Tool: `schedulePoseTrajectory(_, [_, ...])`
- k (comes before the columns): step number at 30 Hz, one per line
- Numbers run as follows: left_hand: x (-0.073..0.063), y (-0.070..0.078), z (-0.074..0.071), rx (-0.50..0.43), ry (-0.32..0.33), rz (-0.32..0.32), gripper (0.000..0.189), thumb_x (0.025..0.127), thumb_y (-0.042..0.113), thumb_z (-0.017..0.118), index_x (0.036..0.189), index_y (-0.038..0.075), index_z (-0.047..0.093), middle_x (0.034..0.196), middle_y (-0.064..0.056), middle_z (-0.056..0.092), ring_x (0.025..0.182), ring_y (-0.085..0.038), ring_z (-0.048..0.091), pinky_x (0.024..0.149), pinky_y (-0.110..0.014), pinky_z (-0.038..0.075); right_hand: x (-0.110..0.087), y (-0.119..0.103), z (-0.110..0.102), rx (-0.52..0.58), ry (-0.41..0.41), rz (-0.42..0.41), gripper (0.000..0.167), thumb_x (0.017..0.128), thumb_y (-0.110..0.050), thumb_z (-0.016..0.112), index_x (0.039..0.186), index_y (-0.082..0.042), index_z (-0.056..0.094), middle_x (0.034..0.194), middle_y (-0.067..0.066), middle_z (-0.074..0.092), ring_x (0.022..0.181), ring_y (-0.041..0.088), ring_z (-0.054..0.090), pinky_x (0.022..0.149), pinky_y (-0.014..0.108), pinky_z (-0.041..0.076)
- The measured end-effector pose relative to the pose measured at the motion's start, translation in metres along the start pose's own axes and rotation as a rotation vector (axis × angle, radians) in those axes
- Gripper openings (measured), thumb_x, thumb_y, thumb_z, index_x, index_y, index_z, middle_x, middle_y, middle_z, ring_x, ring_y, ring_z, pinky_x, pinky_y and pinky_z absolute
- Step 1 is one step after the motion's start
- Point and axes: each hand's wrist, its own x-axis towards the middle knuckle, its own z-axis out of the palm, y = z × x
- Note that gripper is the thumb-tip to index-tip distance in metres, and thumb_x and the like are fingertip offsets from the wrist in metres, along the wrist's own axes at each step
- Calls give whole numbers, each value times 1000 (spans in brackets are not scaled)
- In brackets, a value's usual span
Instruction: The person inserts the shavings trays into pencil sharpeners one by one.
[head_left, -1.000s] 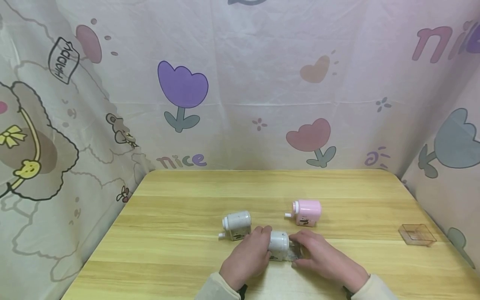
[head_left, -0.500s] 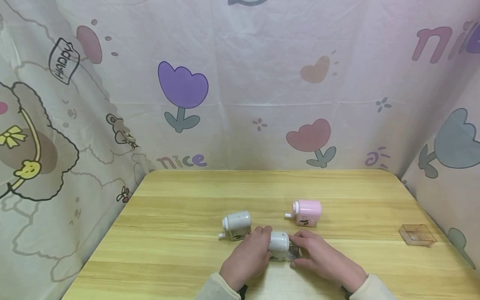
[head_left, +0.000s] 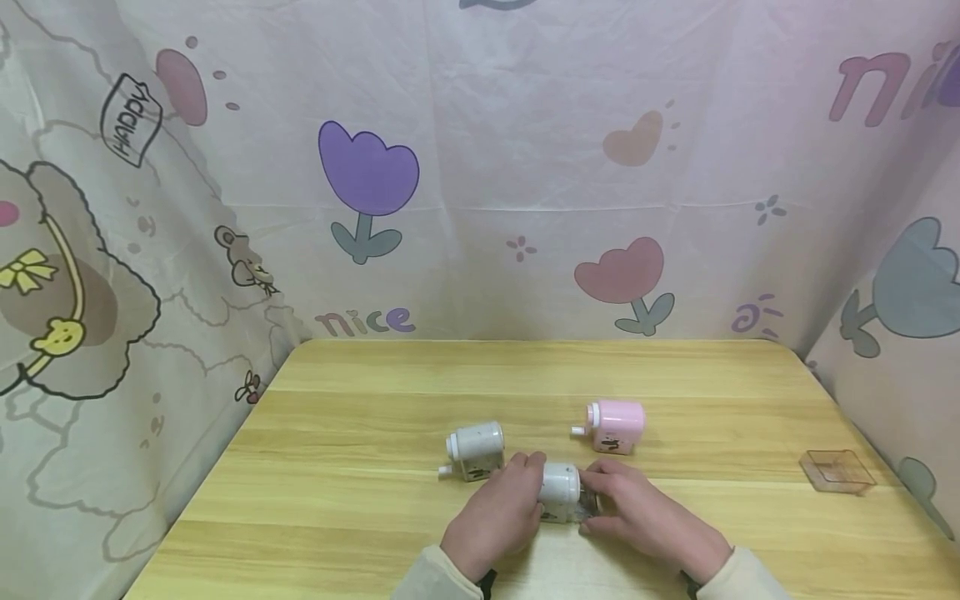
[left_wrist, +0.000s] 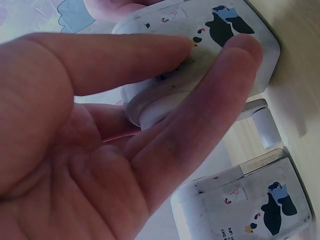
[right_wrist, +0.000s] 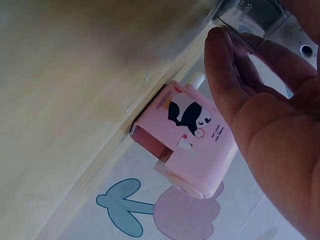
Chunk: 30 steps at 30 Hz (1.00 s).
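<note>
A white crank pencil sharpener stands on the table between the hands. My left hand grips its crank end, with thumb and fingers on opposite sides of the body in the left wrist view. A clear plastic drawer sticks partly out of the sharpener's right end. My right hand pinches that drawer between thumb and fingers. Just left of and behind the held one stands a second white sharpener, partly covered by my left hand. A pink sharpener with a panda print stands farther back.
An amber, see-through open drawer lies near the right edge of the wooden table. In the right wrist view the pink sharpener has a reddish slot low on its side. Printed cloth hangs behind the table and along both sides.
My right hand has moved slightly left, and less of the clear drawer shows outside the white sharpener. The left hand keeps its grip; the other sharpeners stay in place.
</note>
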Motion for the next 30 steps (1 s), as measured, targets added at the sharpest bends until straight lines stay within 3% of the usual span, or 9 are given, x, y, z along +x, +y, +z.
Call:
schedulePoseTrajectory(4, [0,0,0,8,4,9,39,86,3,77,120,1,59,101,-12,63,74,-19,63,65,-30,56,1,-2,0,-2,-9,53,64,79,-21,89,132,4,62,118,9,66,104,21,64,91,42,57])
schedulePoseTrajectory(8, [0,0,0,14,1,12,38,86,3,78,119,1,59,100,-11,63,73,-18,63,64,-29,55,2,-4,0,22,-5,101,76,77,-21,90,137,9,55,132,21,64,119,35,63,100,55,52])
schedulePoseTrajectory(18, [1,-1,0,0,-15,-4,42,87,4,79,123,1,59,103,-12,64,75,-19,64,65,-29,56,3,-4,1,131,8,92,100,76,-17,90,157,-1,33,114,1,69,107,19,67,100,51,53])
schedulePoseTrajectory(23, [1,-1,0,-4,-21,-9,43,87,4,79,125,1,59,105,-13,65,78,-21,66,67,-30,57,4,-5,1,138,9,75,100,76,-18,90,155,0,33,119,6,70,111,27,67,101,56,51])
schedulePoseTrajectory(30, [1,-1,1,13,-9,-1,44,86,5,80,124,1,59,104,-13,65,77,-21,66,66,-30,57,6,-5,2,145,11,89,99,75,-17,91,154,0,36,121,9,70,114,28,67,103,56,50])
